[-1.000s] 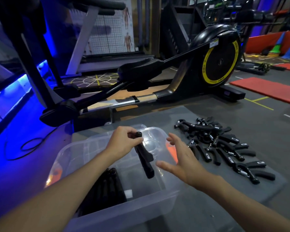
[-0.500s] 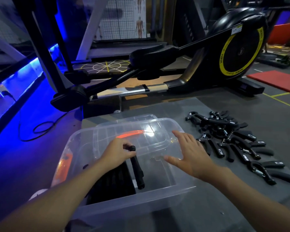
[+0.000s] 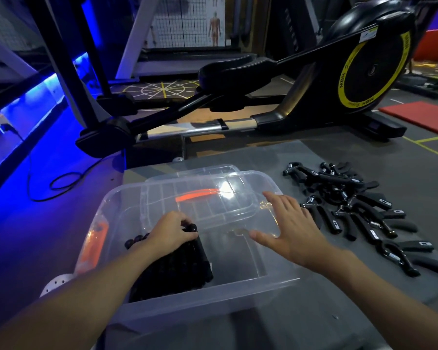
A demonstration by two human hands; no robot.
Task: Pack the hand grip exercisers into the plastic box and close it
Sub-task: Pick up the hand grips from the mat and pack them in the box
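Observation:
A clear plastic box [image 3: 208, 296] stands open on the grey mat, with a row of black hand grip exercisers [image 3: 172, 271] packed along its left side. My left hand [image 3: 171, 232] is inside the box, its fingers curled round the top of a black exerciser [image 3: 200, 251] set against that row. Fingers spread and holding nothing, my right hand [image 3: 291, 228] rests on the box's right rim. A pile of loose black exercisers [image 3: 359, 210] lies on the mat to the right. The clear lid [image 3: 200, 198] with an orange handle leans behind the box.
A black and yellow elliptical trainer [image 3: 364, 72] stands just beyond the mat [image 3: 314, 311]. A black cable [image 3: 61, 180] loops on the blue-lit floor at the left. A red mat [image 3: 425, 117] lies at the far right.
My left hand has lowered the exerciser from above the box down against the packed row. My right hand has moved forward onto the box's right rim. The view has tilted downward.

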